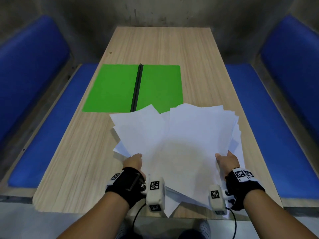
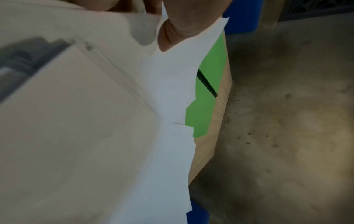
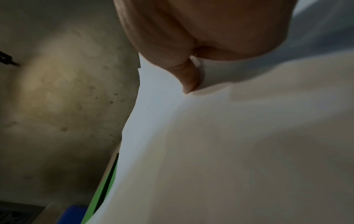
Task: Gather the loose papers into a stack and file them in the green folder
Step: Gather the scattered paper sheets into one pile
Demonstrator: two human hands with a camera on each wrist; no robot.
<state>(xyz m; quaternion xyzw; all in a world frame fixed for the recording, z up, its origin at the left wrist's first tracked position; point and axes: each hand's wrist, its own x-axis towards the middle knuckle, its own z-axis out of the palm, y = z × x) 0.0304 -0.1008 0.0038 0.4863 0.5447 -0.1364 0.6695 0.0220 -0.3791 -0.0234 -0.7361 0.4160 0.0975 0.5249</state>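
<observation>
An uneven bundle of white papers (image 1: 177, 140) is held tilted above the near half of the wooden table (image 1: 69, 161), its sheets fanned out at different angles. My left hand (image 1: 133, 161) grips its left edge, thumb on top (image 2: 172, 34). My right hand (image 1: 227, 161) grips the right edge, thumb pressed onto the top sheet (image 3: 189, 78). The green folder (image 1: 112, 88) lies open and flat at the table's middle left, black spine (image 1: 137, 87) running down its centre. The papers' far corners overlap the folder's near right edge. The folder (image 2: 206, 97) also shows beyond the papers (image 2: 95, 136).
Blue padded benches (image 1: 43, 135) (image 1: 269, 135) run along both sides of the table. A grey concrete wall (image 1: 155, 11) closes the far end. Bare wood shows at the far part of the table and to the left of the papers.
</observation>
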